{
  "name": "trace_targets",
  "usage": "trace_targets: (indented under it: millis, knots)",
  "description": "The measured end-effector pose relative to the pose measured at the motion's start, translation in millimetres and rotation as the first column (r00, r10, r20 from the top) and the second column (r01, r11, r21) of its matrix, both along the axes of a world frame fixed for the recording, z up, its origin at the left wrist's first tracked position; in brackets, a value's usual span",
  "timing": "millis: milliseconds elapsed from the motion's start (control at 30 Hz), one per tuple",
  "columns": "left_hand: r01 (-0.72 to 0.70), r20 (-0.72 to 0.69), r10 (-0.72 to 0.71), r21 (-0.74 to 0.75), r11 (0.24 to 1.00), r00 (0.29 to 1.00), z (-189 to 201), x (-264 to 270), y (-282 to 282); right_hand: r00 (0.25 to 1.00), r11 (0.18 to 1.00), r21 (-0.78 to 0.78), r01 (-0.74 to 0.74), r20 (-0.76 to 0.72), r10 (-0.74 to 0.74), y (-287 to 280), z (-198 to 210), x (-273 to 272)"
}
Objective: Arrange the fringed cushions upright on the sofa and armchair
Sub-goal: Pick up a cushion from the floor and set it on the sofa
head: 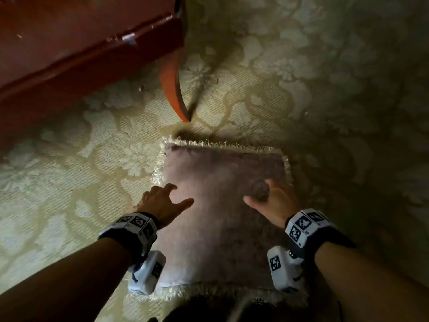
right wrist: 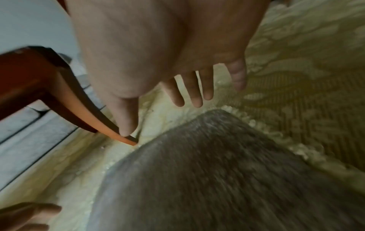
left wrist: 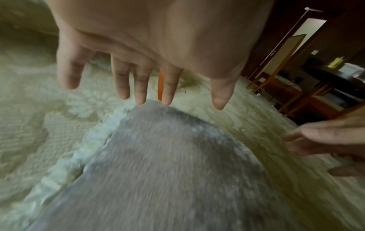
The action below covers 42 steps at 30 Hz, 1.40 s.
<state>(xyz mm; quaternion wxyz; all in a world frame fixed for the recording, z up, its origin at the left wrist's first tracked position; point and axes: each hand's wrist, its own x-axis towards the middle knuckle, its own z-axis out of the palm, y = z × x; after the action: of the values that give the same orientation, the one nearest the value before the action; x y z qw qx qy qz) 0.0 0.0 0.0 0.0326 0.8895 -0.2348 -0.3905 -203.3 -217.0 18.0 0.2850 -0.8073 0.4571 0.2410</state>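
A mauve-grey plush cushion point(head: 220, 228) with a cream fringe lies flat on the patterned carpet, not on any seat. My left hand point(head: 162, 198) is spread over its left edge, with straight fingers point(left wrist: 141, 87) pointing toward the far corner of the cushion point(left wrist: 168, 171). My right hand point(head: 269, 201) is spread over the right part of the cushion point(right wrist: 217, 179), its fingers point(right wrist: 197, 93) straight and apart. Neither hand grips the cushion. I cannot tell if the fingertips touch the fabric. No sofa or armchair seat is in view.
A red-brown wooden furniture frame point(head: 69, 54) with a curved leg point(head: 174, 89) stands just beyond the cushion's far left corner. Cream floral carpet point(head: 301, 89) surrounds the cushion. A doorway and wooden furniture point(left wrist: 296, 87) lie far off in the left wrist view.
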Motion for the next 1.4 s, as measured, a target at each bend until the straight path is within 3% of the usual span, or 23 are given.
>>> trace_targets:
  millis: [100, 300, 467, 567, 733, 900, 1400]
  knots:
    - [-0.041, -0.045, 0.043, 0.049, 0.998, 0.998, -36.1, -8.1, 13.1, 0.995, 0.995, 0.045, 0.090, -0.052, -0.088, 2.4, -40.7, -11.5]
    - [-0.260, -0.171, 0.272, 0.090, 0.961, 0.947, -89.6, -12.5, 35.1, 0.961, 0.960, 0.058, 0.275, -0.045, -0.272, 14.2, -93.5, -34.2]
    - [-0.360, -0.270, 0.377, 0.111, 0.926, 0.886, -104.7, -11.2, 32.0, 0.853, 0.835, 0.175, 0.521, -0.066, -0.519, 14.6, -116.7, -50.5]
    - [-0.414, -0.296, 0.427, 0.108, 0.904, 0.854, -109.1, -9.5, 29.5, 0.800, 0.775, 0.219, 0.593, -0.047, -0.599, 14.7, -126.6, -55.6]
    - [-0.427, -0.362, 0.433, 0.100, 0.899, 0.826, -127.5, -1.2, 27.5, 0.772, 0.740, 0.290, 0.607, 0.003, -0.635, 11.0, -143.2, -55.3]
    - [-0.465, -0.402, 0.431, 0.015, 0.885, 0.808, -131.2, -1.0, 26.4, 0.772, 0.763, 0.317, 0.564, 0.128, -0.623, 6.1, -151.6, -52.3]
    - [-0.555, -0.403, 0.473, -0.113, 0.824, 0.784, -115.7, 4.7, 4.6, 0.781, 0.798, 0.294, 0.526, 0.204, -0.590, -6.2, -128.2, -34.9]
